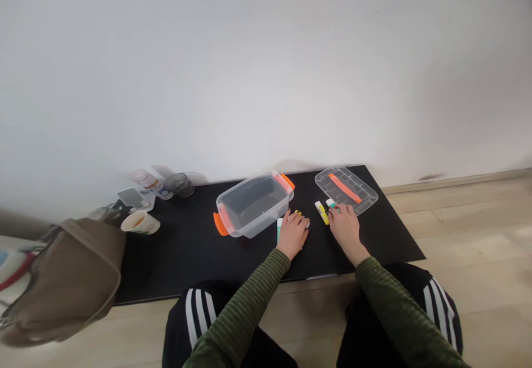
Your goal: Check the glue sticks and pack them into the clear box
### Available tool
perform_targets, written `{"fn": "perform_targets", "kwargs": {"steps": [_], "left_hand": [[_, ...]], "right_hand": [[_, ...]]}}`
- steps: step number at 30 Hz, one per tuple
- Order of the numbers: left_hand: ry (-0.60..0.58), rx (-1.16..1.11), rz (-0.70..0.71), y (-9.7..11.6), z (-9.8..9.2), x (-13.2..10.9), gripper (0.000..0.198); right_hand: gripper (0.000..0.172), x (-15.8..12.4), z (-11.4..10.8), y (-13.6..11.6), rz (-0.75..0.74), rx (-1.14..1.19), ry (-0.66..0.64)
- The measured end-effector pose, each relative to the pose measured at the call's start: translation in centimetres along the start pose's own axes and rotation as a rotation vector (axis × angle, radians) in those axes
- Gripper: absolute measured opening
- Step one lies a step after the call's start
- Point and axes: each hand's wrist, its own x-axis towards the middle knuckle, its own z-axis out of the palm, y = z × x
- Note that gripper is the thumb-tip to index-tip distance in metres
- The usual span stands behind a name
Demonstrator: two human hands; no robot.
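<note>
My left hand (293,232) lies with curled fingers over small glue sticks on the black table, just right of the clear plastic box. A white-and-teal glue stick (279,227) shows at its left side, and a yellow one (297,213) peeks out beyond the fingers. My right hand (346,228) has its fingers closed on another white-and-teal glue stick (331,203), partly covered by them. Beside it lies a yellow glue stick with a white end (322,213). The open box (253,224) has orange latches, and no contents show inside.
The clear lid (366,193) with an orange handle lies at the table's (178,262) right end. At the left stand a paper cup (141,223) with a drink, a dark glass (179,185), a bottle (150,182) and a brown bag (78,274). A wall rises behind.
</note>
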Motion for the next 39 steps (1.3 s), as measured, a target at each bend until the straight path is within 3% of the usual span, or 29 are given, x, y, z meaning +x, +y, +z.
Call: {"fn": "perform_targets", "kwargs": {"steps": [6, 10, 14, 19, 23, 29, 39], "left_hand": [[0.023, -0.008, 0.019, 0.1, 0.1, 0.1, 0.021], [0.061, -0.155, -0.05, 0.4, -0.7, 0.2, 0.02], [0.172, -0.577, -0.262, 0.4, -1.5, 0.5, 0.024], [0.313, -1.304, -0.543, 0.7, -1.3, 0.5, 0.034], [0.347, -1.604, -0.64, 1.2, -1.5, -0.2, 0.045], [0.362, -1.691, -0.641, 1.3, -2.8, -1.0, 0.041], [0.332, -1.542, -0.612, 1.2, -4.1, -1.7, 0.043]], "right_hand": [[0.023, 0.2, -0.3, 0.6, 0.161, 0.004, -0.155], [0.024, 0.1, -0.5, 0.8, 0.23, 0.106, -0.226], [0.024, -0.3, -1.2, 0.9, 0.272, 0.399, -0.193], [0.032, -2.0, -3.0, -0.2, 0.101, 0.898, -0.125], [0.032, -3.1, -4.0, -1.3, 0.017, 0.985, -0.131], [0.029, -3.4, -4.1, -1.8, -0.058, 0.974, -0.14], [0.027, -4.1, -4.1, -1.8, -0.207, 0.79, 0.014]]}}
